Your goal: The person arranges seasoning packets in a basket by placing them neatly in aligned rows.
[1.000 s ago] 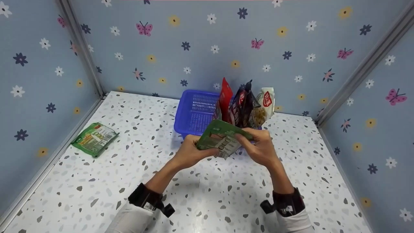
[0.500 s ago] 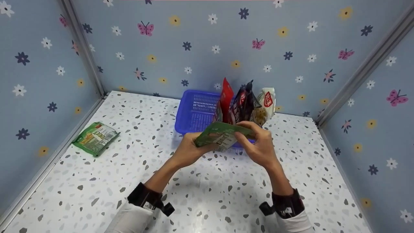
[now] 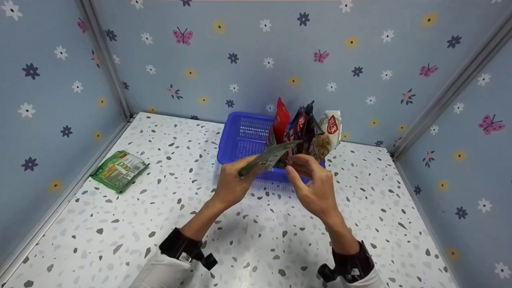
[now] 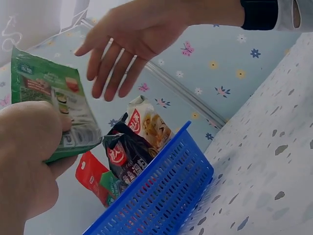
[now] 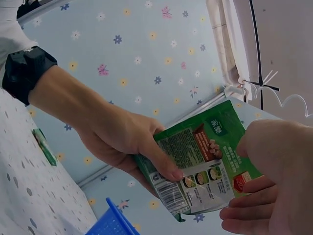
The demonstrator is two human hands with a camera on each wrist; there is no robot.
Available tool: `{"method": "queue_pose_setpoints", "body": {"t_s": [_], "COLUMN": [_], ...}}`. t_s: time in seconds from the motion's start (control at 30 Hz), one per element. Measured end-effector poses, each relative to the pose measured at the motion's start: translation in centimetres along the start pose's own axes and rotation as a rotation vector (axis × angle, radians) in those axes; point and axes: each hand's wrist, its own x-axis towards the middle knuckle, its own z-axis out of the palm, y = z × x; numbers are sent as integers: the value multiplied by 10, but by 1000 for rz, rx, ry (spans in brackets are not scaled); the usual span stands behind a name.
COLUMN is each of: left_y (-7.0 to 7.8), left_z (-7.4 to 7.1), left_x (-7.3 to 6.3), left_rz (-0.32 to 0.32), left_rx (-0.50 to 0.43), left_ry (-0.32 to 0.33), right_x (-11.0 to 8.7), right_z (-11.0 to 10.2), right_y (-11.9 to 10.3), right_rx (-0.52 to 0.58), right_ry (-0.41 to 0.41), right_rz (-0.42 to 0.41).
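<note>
Over the front of a blue plastic basket point(image 3: 226, 140), my left hand point(image 3: 232, 182) grips a green food packet point(image 3: 269, 157) at one end, thumb across its printed back. That packet point(image 4: 54, 98) is tilted, nearly edge-on in the head view. My right hand point(image 3: 317, 192) is beside it, fingers extended and apart from the packet in the left wrist view. Upright in the basket's right part are a red packet point(image 3: 281, 120), a dark packet point(image 3: 309, 134) and a white packet point(image 3: 332, 128). A bit of green packaging point(image 4: 110, 182) shows low among them.
Another green packet point(image 3: 120, 171) lies flat on the speckled white table point(image 3: 172, 152), to the left. Flower-patterned panels point(image 3: 256, 48) enclose the back and both sides. The basket's left part shows its bare slotted floor.
My right hand has let go of the green packet and drawn slightly away. My left hand has turned the packet from face-up to nearly edge-on.
</note>
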Motion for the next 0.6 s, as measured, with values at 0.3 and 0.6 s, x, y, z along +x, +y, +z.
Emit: {"method": "queue_pose_setpoints", "body": {"t_s": [0.3,0.6], "left_y": [1,4], "left_z": [9,18], "left_x": [-4,-12], "left_rz": [208,320], "left_rx": [240,507], "left_ry": [95,153], "right_x": [-9,-10], "right_z": [0,-2], "right_y": [-11,-15], "right_rx": [178,230], "right_ry": [-142,-204], "right_rz": [40,121]}}
